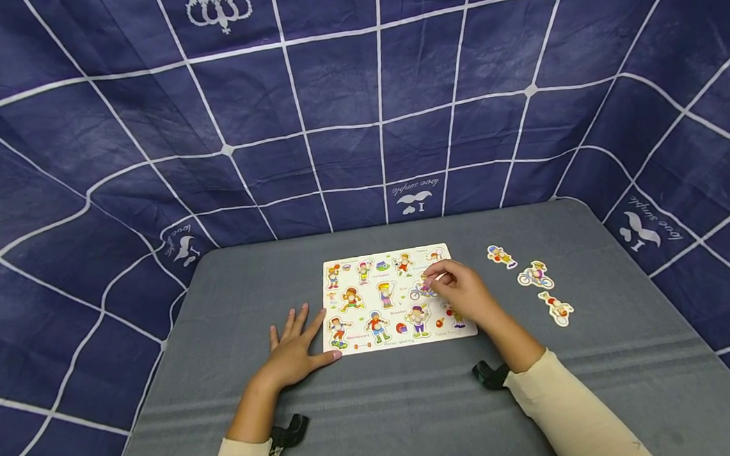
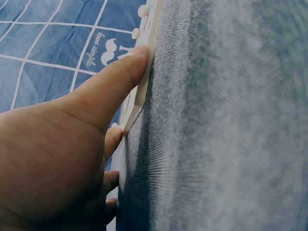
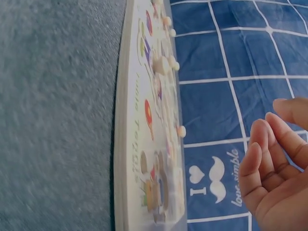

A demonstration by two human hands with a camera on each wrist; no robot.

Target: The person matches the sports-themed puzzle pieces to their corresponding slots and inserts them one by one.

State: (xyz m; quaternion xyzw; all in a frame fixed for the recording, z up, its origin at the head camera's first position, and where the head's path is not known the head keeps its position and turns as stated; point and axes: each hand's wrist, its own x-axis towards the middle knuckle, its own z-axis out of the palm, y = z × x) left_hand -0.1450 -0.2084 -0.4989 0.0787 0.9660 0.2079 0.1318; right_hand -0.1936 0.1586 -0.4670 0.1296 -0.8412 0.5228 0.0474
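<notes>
A white wooden peg puzzle board [image 1: 372, 342] with printed sports figures lies on the grey table. Several figure pieces with round knobs [image 3: 161, 65] sit in it. My left hand [image 1: 294, 354] rests at the board's lower left corner, fingers spread; its thumb [image 2: 125, 70] presses on the front edge. Above the board's right part hovers my right hand [image 1: 463, 292], near the bicycle picture [image 1: 420, 292]. Its fingers [image 3: 260, 134] are loosely bent, and nothing shows between them and the thumb.
Three loose pieces lie right of the board: a blue-capped figure [image 1: 500, 256], a cyclist [image 1: 536, 275] and a figure with a ball [image 1: 557, 308]. Blue checked cloth [image 1: 344, 97] hangs behind and at both sides of the table [image 1: 401, 414].
</notes>
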